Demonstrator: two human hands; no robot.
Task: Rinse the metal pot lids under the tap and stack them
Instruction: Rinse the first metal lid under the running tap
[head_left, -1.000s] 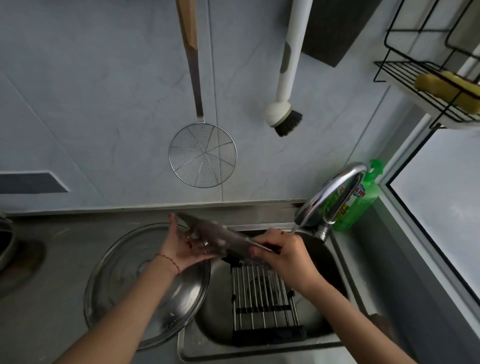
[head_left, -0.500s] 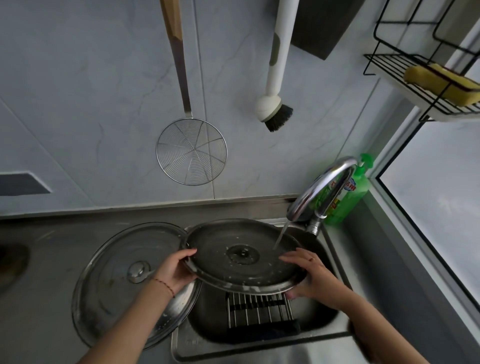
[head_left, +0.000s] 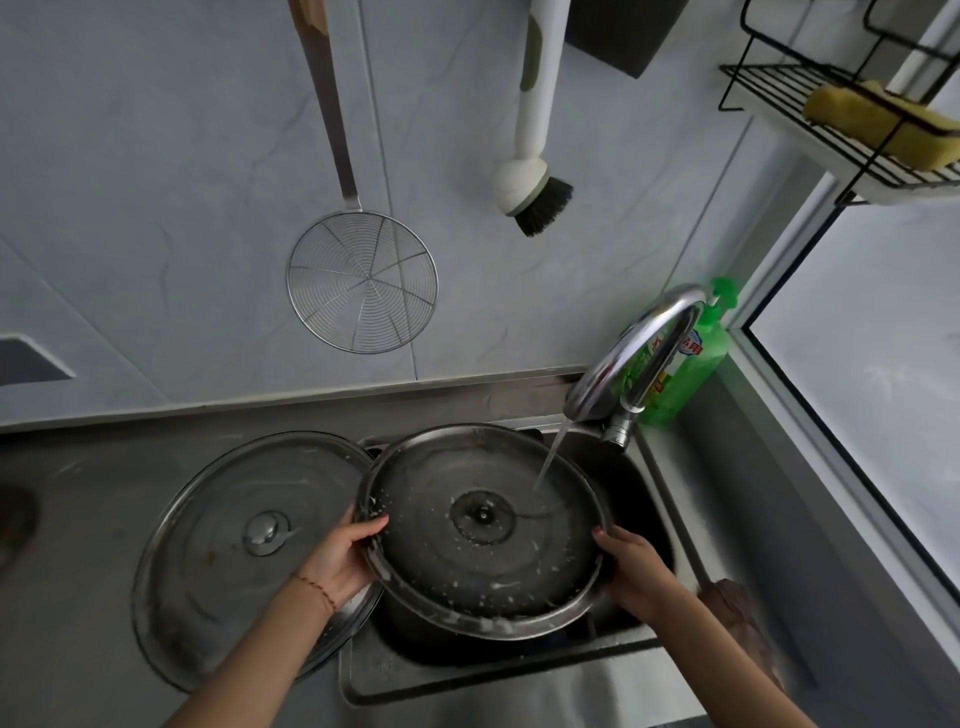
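Note:
A round metal lid is held underside up over the sink, dotted with white suds. My left hand grips its left rim and my right hand grips its right rim. Water runs from the curved chrome tap onto the lid, right of its centre. A larger metal lid with a small knob lies flat on the steel counter to the left, its right edge under the held lid.
A wire skimmer and a dish brush hang on the tiled wall. A green soap bottle stands behind the tap. A wire shelf with a yellow sponge is at top right. A window runs along the right.
The lid went from edge-on and tilted to flat, underside up, under the running water. It now sits slightly lower and nearer to me over the sink.

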